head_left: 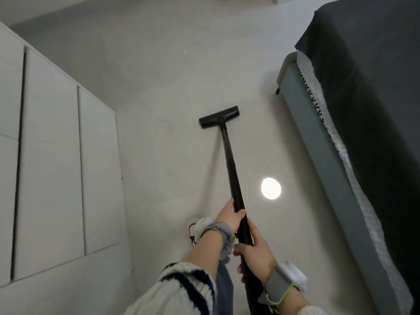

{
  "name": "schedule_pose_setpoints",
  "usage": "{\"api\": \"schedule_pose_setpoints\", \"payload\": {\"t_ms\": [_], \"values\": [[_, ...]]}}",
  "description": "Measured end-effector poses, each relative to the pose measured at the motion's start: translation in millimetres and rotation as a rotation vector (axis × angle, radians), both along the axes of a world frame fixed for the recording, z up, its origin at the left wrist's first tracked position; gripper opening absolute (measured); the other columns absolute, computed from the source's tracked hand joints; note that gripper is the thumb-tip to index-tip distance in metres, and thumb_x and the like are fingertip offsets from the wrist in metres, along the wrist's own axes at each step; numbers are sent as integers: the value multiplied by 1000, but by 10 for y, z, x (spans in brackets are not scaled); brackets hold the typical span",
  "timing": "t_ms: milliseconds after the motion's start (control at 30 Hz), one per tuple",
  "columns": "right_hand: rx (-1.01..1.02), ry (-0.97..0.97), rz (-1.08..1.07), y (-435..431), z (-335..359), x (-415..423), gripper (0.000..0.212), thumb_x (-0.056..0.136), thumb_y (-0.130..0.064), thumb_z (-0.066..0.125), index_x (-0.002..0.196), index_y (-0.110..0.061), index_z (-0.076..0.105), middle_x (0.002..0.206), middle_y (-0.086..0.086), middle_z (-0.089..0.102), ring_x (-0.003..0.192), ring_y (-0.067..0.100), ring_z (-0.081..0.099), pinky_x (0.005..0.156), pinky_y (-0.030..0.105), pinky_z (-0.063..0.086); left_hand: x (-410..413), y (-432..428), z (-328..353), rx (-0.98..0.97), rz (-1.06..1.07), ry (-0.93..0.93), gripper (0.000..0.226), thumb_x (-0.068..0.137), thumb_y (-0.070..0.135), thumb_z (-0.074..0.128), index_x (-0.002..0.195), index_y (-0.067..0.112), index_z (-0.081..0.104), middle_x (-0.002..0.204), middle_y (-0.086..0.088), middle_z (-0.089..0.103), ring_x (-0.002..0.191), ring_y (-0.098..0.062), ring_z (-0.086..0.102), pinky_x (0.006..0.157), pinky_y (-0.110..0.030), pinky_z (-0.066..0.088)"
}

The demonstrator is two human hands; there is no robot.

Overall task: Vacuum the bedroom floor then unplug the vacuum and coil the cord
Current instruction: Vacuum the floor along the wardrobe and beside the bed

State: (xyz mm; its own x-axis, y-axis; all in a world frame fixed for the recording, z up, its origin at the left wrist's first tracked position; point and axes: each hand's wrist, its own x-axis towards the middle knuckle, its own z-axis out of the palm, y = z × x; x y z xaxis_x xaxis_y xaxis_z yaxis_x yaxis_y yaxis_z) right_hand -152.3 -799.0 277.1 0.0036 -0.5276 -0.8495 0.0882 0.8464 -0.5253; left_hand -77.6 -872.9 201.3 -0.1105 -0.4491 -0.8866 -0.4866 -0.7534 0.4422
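Observation:
A black vacuum wand (pixel 232 169) runs from my hands forward to a flat black floor head (pixel 219 117) resting on the pale floor (pixel 172 87). My left hand (pixel 228 216) grips the wand higher up its shaft, fingers curled round it. My right hand (pixel 255 253) grips the wand just below, nearer my body. Both wrists wear grey straps with white sensors. The vacuum's body, cord and plug are out of view.
White cabinet doors (pixel 50 155) line the left side. A bed with a grey frame (pixel 322 151) and a dark cover (pixel 368 98) stands along the right. A round light reflection (pixel 271 188) shines on the floor. My foot in a white slipper (pixel 193 226) shows below my left hand.

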Motion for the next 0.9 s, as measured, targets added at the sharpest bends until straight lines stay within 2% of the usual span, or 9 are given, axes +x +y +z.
{"api": "schedule_pose_setpoints", "payload": {"t_ms": [133, 267, 367, 467, 600, 700, 800, 900], "values": [[-8, -6, -40, -908, -144, 454, 77, 85, 10, 45, 143, -39, 30, 85, 5, 60, 35, 19, 48, 35, 22, 40, 464, -958, -105, -26, -37, -14, 61, 96, 28, 46, 150, 28, 18, 137, -9, 53, 117, -31, 57, 97, -46, 49], [-27, 5, -65, -1627, -162, 893, 77, 85, 11, 45, 145, -35, 28, 87, 9, 61, 32, 14, 46, 35, 23, 41, 853, -1716, -82, -42, -46, -58, 63, 95, 28, 49, 150, 28, 19, 141, -11, 50, 120, -31, 55, 98, -47, 49], [-18, -50, -74, -2023, -99, 1037, 78, 87, 9, 42, 146, -39, 25, 84, 8, 59, 32, 16, 44, 36, 25, 41, 1039, -2106, -127, -21, -42, -62, 66, 91, 31, 53, 149, 30, 22, 141, -11, 49, 123, -30, 53, 100, -50, 46], [-33, -38, -55, -2402, -137, 992, 78, 86, 10, 44, 146, -36, 26, 91, 4, 62, 43, 18, 47, 39, 27, 45, 1000, -2468, -125, -31, -41, -68, 66, 89, 32, 54, 148, 29, 23, 139, -13, 52, 122, -31, 54, 99, -51, 47], [-17, -40, 7, -3150, -224, 719, 79, 86, 9, 45, 149, -34, 22, 75, 9, 58, 42, 19, 43, 36, 23, 42, 768, -3188, -72, -29, 34, -67, 66, 93, 29, 51, 150, 26, 19, 136, -13, 54, 119, -32, 56, 97, -51, 48], [-51, -33, 63, -3624, -187, 540, 80, 85, 9, 46, 148, -34, 24, 89, 3, 65, 45, 18, 46, 37, 22, 43, 638, -3642, 23, -11, 107, -58, 66, 96, 24, 50, 151, 25, 15, 132, -13, 56, 114, -32, 58, 91, -50, 52], [-87, 23, 103, -4068, -250, 349, 81, 81, 10, 48, 145, -35, 28, 99, -1, 67, 54, 16, 52, 49, 26, 46, 487, -4076, 9, 4, 130, -52, 65, 97, 20, 49, 151, 24, 13, 126, -14, 58, 111, -33, 60, 84, -49, 55], [-56, 45, 111, -4301, -334, 289, 82, 80, 9, 50, 145, -36, 27, 94, -3, 67, 54, 13, 54, 51, 25, 46, 406, -4330, -5, 30, 102, -79, 66, 97, 22, 49, 152, 24, 12, 126, -14, 58, 109, -32, 61, 84, -50, 56]]}}
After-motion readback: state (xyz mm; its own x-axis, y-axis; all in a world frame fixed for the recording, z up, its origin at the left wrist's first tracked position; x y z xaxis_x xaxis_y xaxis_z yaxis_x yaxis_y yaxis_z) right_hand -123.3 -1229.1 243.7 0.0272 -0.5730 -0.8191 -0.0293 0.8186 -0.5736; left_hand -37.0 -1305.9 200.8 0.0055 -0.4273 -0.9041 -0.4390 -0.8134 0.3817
